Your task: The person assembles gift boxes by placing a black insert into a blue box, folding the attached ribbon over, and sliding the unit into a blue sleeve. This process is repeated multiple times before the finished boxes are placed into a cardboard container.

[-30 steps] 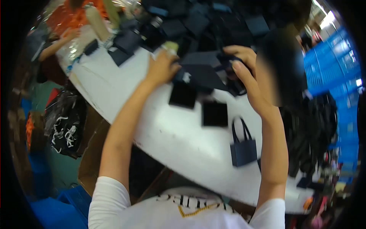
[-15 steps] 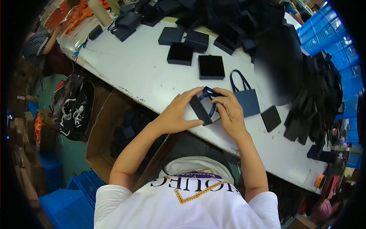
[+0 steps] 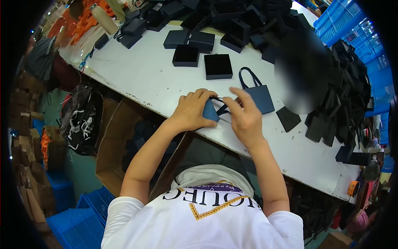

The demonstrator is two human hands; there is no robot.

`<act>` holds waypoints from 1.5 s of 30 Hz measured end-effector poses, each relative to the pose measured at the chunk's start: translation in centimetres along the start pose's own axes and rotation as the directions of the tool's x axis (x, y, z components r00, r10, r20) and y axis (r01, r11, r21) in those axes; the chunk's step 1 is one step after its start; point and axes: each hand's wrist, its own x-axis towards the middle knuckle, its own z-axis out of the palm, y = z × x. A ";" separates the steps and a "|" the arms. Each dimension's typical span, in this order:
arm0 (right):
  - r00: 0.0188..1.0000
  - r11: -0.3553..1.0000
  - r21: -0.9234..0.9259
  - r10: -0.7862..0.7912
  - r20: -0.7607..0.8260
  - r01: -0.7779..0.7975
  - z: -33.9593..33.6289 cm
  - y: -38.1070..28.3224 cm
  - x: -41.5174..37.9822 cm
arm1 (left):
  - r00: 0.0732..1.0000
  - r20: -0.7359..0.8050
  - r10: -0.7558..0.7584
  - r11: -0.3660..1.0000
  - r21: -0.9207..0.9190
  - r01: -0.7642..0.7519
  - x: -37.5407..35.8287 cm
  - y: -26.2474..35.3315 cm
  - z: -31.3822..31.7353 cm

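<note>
My left hand (image 3: 191,111) is wrapped round a small blue paper bag (image 3: 210,111) near the table's front edge. Dark ribbon handles (image 3: 223,110) stick out from the bag towards my right hand (image 3: 245,118). The fingers of that hand are apart and slightly blurred, beside the ribbon; whether they touch it is hard to see. Just beyond lies another blue paper bag (image 3: 260,99), flat, its dark handle loop pointing away from me. A black square piece (image 3: 288,119) lies to the right of this bag. Behind my hands sits an open black box (image 3: 218,66).
More black boxes (image 3: 185,56) stand farther back, with a large pile behind. Dark flat pieces (image 3: 325,124) are heaped at the right, near blue crates (image 3: 342,25). A cardboard box (image 3: 108,166) stands below the table (image 3: 137,79). A bottle (image 3: 103,18) is at the far left.
The bag in my left hand has turned, so its blue side shows rather than its dark opening. My right hand's fingers have spread and moved away from the bag's opening.
</note>
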 end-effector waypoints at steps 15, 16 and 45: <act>0.960 0.981 0.196 -0.063 0.273 0.008 1.6 1.7 4.0 | 0.859 -0.497 0.122 0.934 -0.235 -0.268 -2.7 -3.3 3.6; 0.972 0.996 0.085 -0.024 0.233 0.004 2.5 4.2 5.6 | 0.850 -0.513 0.121 0.946 -0.199 -0.255 -3.0 -3.3 3.3; 0.883 0.994 0.088 0.014 0.469 -0.063 7.8 1.9 8.6 | 0.877 -0.465 -0.124 0.986 -0.156 0.056 -9.8 -9.8 -0.1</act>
